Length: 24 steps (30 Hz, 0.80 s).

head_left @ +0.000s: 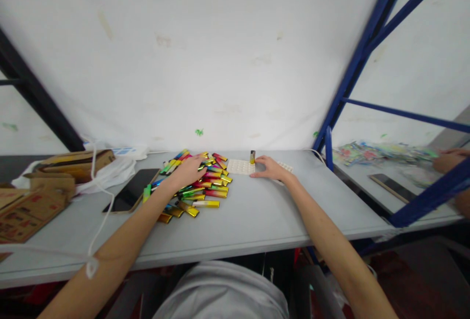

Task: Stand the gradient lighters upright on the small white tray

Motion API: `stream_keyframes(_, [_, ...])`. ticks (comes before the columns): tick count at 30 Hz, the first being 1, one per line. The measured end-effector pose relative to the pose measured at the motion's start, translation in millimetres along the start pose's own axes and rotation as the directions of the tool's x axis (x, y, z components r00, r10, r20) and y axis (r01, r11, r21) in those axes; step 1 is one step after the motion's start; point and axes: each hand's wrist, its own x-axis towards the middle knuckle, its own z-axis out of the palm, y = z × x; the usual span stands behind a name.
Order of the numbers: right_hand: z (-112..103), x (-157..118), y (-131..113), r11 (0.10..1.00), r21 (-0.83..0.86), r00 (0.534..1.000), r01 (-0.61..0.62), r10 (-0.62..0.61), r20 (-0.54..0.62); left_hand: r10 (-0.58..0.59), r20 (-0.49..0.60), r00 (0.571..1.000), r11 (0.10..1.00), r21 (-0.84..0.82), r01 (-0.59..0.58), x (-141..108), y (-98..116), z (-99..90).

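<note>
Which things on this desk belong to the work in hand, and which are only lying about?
Seemingly in use:
pile of shiny multicoloured lighter-shaped pieces under the left hand
upright gold-and-black piece by the right hand
rectangular white tray

Apparently just lying about:
flat black rectangular phone
brown cardboard box
crumpled white bag

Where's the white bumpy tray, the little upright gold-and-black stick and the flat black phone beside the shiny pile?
White tray (240, 167): head view, left part.
Upright stick (252, 157): head view, its middle.
Black phone (134, 191): head view, on the screen.
</note>
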Motion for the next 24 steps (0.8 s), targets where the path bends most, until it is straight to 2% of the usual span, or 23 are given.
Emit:
stream_keyframes(7, [0,1,1,1.000,-0.021,1.000,-0.001,0.002,0.010,0.011,0.057,0.998,1.000,-0.026,-0.010,3,3,-2.6])
stream_keyframes(11, [1,1,3,1.000,-0.028,1.000,0.011,-0.011,0.008,0.029,0.008,1.000,0.999,-0.028,-0.029,2,10,-10.6])
stream_keyframes(14, [2,1,5,0.999,-0.032,1.000,0.009,-0.009,0.007,0.001,-0.044,0.999,0.999,0.053,0.001,0,8,-25.4])
stream_keyframes(16, [3,1,6,0.999,-0.033,1.000,0.017,-0.016,0.010,-0.052,-0.002,0.999,0.990,0.133,0.052,-2,3,-35.3])
stream_keyframes(20, [4,2,9,0.999,-0.032,1.000,0.028,-0.028,0.012,-0.157,0.174,0.972,0.969,0.215,0.118,-6,-7,-44.2])
stream_keyframes(24, [5,2,9,0.999,-0.034,1.000,0.013,-0.013,0.001,-0.087,0.248,0.965,0.989,0.138,0.054,-6,-12,-40.7])
